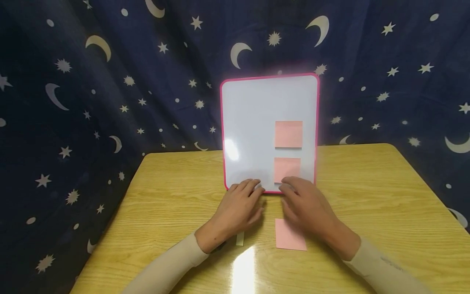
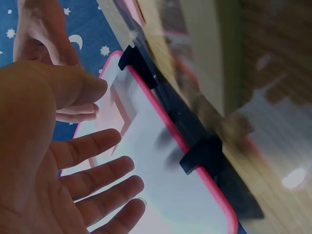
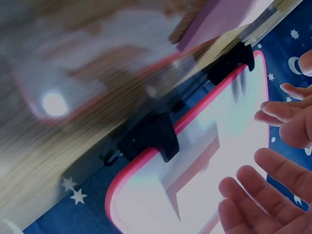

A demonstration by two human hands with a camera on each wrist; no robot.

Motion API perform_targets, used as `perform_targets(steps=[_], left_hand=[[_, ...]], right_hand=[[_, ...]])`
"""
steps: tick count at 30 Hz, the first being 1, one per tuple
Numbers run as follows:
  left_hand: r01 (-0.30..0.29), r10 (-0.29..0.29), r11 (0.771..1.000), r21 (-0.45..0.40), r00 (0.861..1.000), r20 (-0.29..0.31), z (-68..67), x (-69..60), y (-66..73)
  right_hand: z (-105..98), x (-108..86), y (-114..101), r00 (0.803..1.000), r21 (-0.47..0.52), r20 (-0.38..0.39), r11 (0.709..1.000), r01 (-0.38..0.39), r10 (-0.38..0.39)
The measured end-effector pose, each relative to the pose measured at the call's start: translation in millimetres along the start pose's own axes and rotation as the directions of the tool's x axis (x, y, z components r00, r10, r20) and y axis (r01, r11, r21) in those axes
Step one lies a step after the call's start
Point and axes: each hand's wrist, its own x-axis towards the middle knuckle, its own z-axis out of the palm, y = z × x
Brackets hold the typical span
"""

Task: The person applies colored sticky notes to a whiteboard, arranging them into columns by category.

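Observation:
A white board (image 1: 253, 110) with a pink rim stands upright on the table, bearing two pink sticky notes, an upper one (image 1: 288, 134) and a lower one (image 1: 282, 168). My left hand (image 1: 236, 210) is at its bottom edge, fingers extended and spread, holding nothing visible; its palm (image 2: 29, 185) shows in the left wrist view. My right hand (image 1: 308, 206) is before the lower note, fingers loosely extended (image 3: 263, 195) and gripping nothing; whether its fingertips touch the board is unclear. Black clips (image 2: 204, 155) (image 3: 151, 136) hold the board's bottom rim.
A pink square (image 1: 289, 237) lies on the wooden table (image 1: 176, 179), partly behind my right hand. Beside my left wrist is a narrow pale yellow piece (image 1: 240, 238). A dark blue curtain (image 1: 165, 98) with moons and stars hangs behind and at the sides.

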Motion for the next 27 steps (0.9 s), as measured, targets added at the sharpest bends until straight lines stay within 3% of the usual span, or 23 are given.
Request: perform_targets(steps=[8,27], left_hand=[[0.013,-0.012,1.000,-0.023,1.000,0.029,-0.3,-12.4,-4.3],[0.037,-0.036,0.988,-0.150,0.999,0.014,-4.0,-31.6,-10.1]], right_hand=[[3,5.6,-9,1.000,-0.003,0.004,1.000,0.020,-0.020],[18,14.4,-22,0.998,-0.006,0.009,0.998,0.066,-0.066]])
